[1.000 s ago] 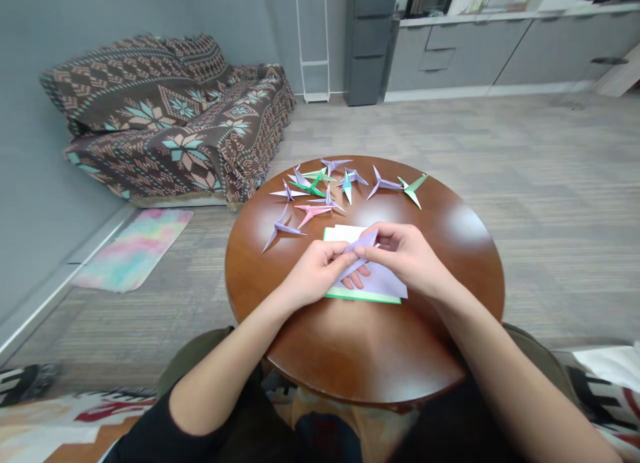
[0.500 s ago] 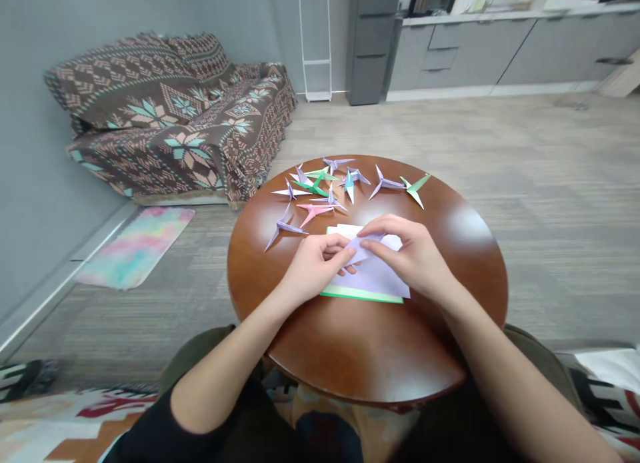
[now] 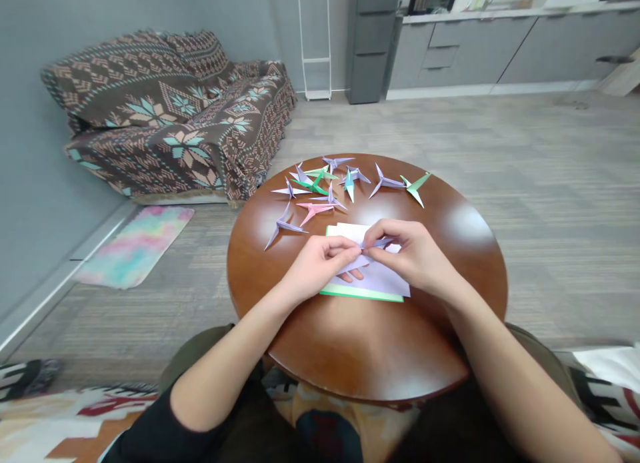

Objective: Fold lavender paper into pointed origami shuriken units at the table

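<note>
Between my two hands is a folded piece of lilac origami paper (image 3: 356,263), partly hidden by the fingers. My left hand (image 3: 323,260) pinches its left part between thumb and fingers, with some fingertips showing underneath. With thumb and forefinger, my right hand (image 3: 407,250) grips it near the middle, close to the left thumb. Below the hands lies a stack of paper sheets (image 3: 385,283), lilac on top with a green-edged sheet under it. Several folded paper cranes (image 3: 315,211) in lilac, green and pink stand toward the far side of the table.
The round brown wooden table (image 3: 360,350) stands before my knees. A sofa with a patterned cover (image 3: 190,130) is at the back left, near a pastel mat (image 3: 137,246). Grey cabinets (image 3: 470,56) line the back wall.
My hands have come closer together on the lilac paper. The right fingers have moved slightly and now pinch it by the left thumb. The cranes and the stack have stayed put.
</note>
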Motion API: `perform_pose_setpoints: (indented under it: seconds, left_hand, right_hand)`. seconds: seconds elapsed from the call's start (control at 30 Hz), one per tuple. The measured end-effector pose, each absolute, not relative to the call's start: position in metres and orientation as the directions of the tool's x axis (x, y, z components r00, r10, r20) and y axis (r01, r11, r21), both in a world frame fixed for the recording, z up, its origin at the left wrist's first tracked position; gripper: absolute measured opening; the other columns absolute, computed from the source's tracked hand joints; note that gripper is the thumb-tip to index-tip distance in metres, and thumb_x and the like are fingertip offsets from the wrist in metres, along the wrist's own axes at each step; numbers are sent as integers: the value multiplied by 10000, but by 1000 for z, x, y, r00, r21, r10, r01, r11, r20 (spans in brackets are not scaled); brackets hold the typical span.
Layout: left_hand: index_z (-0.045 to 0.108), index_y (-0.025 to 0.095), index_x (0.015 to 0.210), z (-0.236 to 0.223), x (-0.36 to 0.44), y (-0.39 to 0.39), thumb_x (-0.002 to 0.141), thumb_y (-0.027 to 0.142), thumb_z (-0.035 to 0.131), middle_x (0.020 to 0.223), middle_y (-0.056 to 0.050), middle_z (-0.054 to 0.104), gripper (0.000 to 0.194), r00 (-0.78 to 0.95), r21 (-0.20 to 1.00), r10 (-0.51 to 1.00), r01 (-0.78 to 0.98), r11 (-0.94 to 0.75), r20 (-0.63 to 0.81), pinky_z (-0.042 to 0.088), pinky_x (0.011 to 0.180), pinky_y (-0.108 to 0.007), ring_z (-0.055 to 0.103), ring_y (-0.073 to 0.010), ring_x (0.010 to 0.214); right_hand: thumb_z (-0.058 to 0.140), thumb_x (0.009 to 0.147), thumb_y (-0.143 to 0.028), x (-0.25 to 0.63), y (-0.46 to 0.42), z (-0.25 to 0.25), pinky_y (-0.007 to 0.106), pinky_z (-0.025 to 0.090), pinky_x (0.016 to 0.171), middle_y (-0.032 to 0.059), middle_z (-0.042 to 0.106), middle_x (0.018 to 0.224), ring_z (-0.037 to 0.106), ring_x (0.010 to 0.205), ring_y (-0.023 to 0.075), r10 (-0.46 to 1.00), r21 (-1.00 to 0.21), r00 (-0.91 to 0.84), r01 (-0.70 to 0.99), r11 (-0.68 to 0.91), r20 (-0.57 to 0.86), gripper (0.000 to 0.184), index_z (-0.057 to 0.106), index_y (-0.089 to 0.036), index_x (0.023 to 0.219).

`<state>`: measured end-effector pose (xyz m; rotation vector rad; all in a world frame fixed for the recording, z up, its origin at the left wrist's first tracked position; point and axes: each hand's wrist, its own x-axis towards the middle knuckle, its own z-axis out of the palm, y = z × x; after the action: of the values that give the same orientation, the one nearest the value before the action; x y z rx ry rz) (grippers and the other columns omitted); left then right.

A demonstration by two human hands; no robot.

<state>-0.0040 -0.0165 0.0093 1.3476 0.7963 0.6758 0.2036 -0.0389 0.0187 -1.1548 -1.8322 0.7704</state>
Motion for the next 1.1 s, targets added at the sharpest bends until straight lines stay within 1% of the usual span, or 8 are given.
perform_pose_setpoints:
  seconds: [0.1,0.27,0.4,0.53,0.67,0.77,0.93,1.1]
  left_hand:
    - [782,101,969,7,-5,-15,833,586,801,747,-88,775,504,588,987,795,49,152,-152,590,622,-242,755,-180,672]
    - [781,107,941,1,-7,-11,796,565,843,783,-88,788,485,619,971,759,29,236,-203,569,626,-221,757,-170,689]
    - [774,103,962,2,-7,-11,776,533,875,746,-82,780,479,596,962,768,26,272,-234,576,630,-213,736,-147,661]
    - [759,101,945,5,-7,-13,792,514,869,717,-73,766,454,598,962,767,23,274,-233,565,599,-202,711,-131,620]
    - [748,104,965,5,-6,-14,800,524,863,756,-88,778,465,635,955,739,-3,296,-227,574,616,-223,727,-149,638]
    - [743,110,965,4,-6,-14,811,498,861,789,-95,787,434,641,954,737,-25,298,-213,580,673,-241,748,-167,698]
    - [758,111,952,4,-6,-15,828,455,853,921,-111,812,377,636,964,752,-46,261,-174,581,754,-254,767,-178,804]
    - [758,110,952,7,-5,-16,806,451,872,888,-112,819,388,649,954,739,-66,294,-183,602,753,-282,785,-198,774]
  right_hand:
    - [693,843,-185,203,-39,18,349,511,759,29,753,803,687,773,204,920,-842,-259,384,378,295,84,721,-203,766]
    - [692,830,-184,204,-38,17,360,512,813,43,770,863,700,832,214,925,-883,-285,325,339,250,63,747,-191,800]
    - [683,807,-185,205,-38,19,323,473,711,30,742,812,651,752,188,950,-897,-234,343,278,206,39,722,-183,803]
    - [696,779,-203,203,-39,21,300,449,633,12,700,746,606,669,162,971,-940,-180,274,202,156,28,710,-180,789]
    - [726,740,-206,200,-40,22,287,447,602,-1,677,703,599,640,152,981,-964,-141,213,162,134,41,708,-181,767]
    - [743,724,-203,197,-40,22,284,465,590,-4,698,715,628,620,150,985,-981,-118,136,138,122,100,698,-185,811]
    - [755,713,-196,193,-41,22,304,530,587,-39,704,665,691,577,175,995,-999,-92,-23,43,45,309,637,-203,998]
    - [761,692,-181,193,-40,21,280,519,574,-35,709,670,659,567,145,996,-999,-72,-35,41,43,299,644,-187,967]
